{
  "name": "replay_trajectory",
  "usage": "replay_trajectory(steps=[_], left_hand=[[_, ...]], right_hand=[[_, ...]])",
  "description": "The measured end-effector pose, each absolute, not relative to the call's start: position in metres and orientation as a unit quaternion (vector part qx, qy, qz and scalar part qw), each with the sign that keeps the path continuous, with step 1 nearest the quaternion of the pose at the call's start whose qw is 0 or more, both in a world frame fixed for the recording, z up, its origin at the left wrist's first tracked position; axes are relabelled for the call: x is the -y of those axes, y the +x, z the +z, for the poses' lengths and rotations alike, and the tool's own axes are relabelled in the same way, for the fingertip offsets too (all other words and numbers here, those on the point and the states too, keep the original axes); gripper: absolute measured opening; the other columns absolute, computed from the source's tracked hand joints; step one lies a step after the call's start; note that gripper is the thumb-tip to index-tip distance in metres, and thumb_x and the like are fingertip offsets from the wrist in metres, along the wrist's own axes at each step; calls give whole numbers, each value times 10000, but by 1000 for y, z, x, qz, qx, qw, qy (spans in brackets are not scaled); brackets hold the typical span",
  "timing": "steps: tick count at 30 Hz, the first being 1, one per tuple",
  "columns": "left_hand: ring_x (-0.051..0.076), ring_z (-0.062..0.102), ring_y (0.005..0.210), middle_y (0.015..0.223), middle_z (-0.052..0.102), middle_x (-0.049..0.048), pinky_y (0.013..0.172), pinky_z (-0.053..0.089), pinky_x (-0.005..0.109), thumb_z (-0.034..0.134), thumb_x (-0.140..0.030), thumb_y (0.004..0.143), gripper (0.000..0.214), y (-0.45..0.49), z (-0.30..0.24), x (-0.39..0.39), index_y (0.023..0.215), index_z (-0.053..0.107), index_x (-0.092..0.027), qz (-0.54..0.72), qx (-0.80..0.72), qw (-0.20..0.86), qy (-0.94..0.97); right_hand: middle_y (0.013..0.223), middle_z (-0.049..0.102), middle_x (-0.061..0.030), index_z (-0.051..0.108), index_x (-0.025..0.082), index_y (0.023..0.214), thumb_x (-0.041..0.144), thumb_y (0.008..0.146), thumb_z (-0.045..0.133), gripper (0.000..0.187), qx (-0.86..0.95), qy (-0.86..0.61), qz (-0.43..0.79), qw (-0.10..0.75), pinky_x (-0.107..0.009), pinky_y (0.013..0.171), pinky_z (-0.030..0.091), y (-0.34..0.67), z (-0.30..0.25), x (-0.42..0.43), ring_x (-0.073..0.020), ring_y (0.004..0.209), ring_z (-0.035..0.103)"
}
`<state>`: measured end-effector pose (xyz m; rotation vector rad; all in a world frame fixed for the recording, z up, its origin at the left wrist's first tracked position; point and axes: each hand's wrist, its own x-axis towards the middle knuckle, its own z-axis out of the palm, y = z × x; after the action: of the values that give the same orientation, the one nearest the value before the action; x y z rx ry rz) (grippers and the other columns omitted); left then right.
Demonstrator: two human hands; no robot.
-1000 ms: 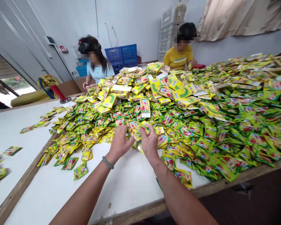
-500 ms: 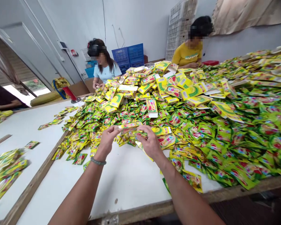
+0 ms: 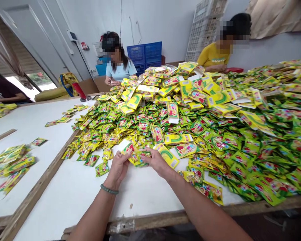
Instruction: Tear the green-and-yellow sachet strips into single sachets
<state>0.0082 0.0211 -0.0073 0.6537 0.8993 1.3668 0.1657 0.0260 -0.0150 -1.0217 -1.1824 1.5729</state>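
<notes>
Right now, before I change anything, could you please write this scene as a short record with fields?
Left hand: holds a small box with a white end
Right hand: pinches green packets
Left wrist: green bracelet
Pile: many loose packets, with yellow boxes heaped on top
Table: white top, wooden edge
Across the table: one person in a light blue shirt, one in a yellow shirt
Background: blue crates, stacked white crates

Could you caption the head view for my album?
Left hand holding a box, right hand on packets, a bright heap beyond.
</notes>
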Motion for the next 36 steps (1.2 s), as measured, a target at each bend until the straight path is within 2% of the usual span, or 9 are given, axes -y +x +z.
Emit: replay_trajectory(steps=[4,9,13,15,21,24,30,33,36], left_hand=[[136,667,732,810,712,22,704,511,245,767,-230,652,383,13,-12,-21,962,549,-178,581,-397,646,298],[151,654,676,787,707,29,646,496,249,752,-330,658,381,3,-10,-28,945,576,-150,570,-448,584,364],[154,629,649,761,695,34,609,474,246,733,-388,665,378,-9,-10,-24,924,619,-137,457,-500,567,469],[145,613,664,777,688,34,602,455,229,704,-399,696,341,-10,-10,-19,907,634,-141,405,-498,564,519],[105,550,592,723,653,5,551,410,198,672,-425,721,304,-3,-5,-13,844,630,-150,390,-492,554,547],[125,575,628,770,672,27,585,436,218,689,-413,706,317,0,-3,-12,870,644,-146,352,-485,576,556],[131,593,561,736,696,32,527,436,218,750,-368,646,311,5,-3,-12,849,664,-149,342,-489,622,507],[125,599,544,707,705,25,516,435,206,787,-329,604,313,7,-4,-12,832,672,-148,373,-484,643,461],[119,617,562,722,718,29,537,450,198,794,-294,602,297,8,-3,-12,830,677,-143,402,-468,670,412]], right_hand=[[734,646,-17,595,165,1045,458,648,707,506,426,-457,602,497,-243,547,460,161,-16,-27,-150,660,591],[741,641,-20,622,168,1010,469,671,684,457,494,-472,585,437,-235,493,449,167,-16,-28,-136,609,559],[708,622,-9,603,175,1056,478,708,640,462,482,-503,483,530,-243,522,453,182,-8,-36,-136,601,553],[761,637,-21,610,176,1053,474,723,623,446,506,-517,438,533,-259,584,462,190,-4,-40,-150,661,570],[814,656,-33,661,197,1035,393,731,647,362,677,-560,353,322,-279,662,429,207,6,-39,-173,732,574],[827,664,-22,687,211,971,340,712,672,290,711,-537,360,278,-274,693,417,210,9,-37,-170,754,579],[808,651,-7,669,199,877,426,710,661,282,642,-552,318,426,-258,676,401,198,-1,-38,-164,744,561],[726,627,7,665,214,832,455,706,664,272,623,-568,283,457,-259,644,385,185,-6,-34,-154,673,529],[743,632,-8,681,225,807,458,721,661,249,624,-564,277,465,-272,681,396,178,-5,-30,-172,734,535]])
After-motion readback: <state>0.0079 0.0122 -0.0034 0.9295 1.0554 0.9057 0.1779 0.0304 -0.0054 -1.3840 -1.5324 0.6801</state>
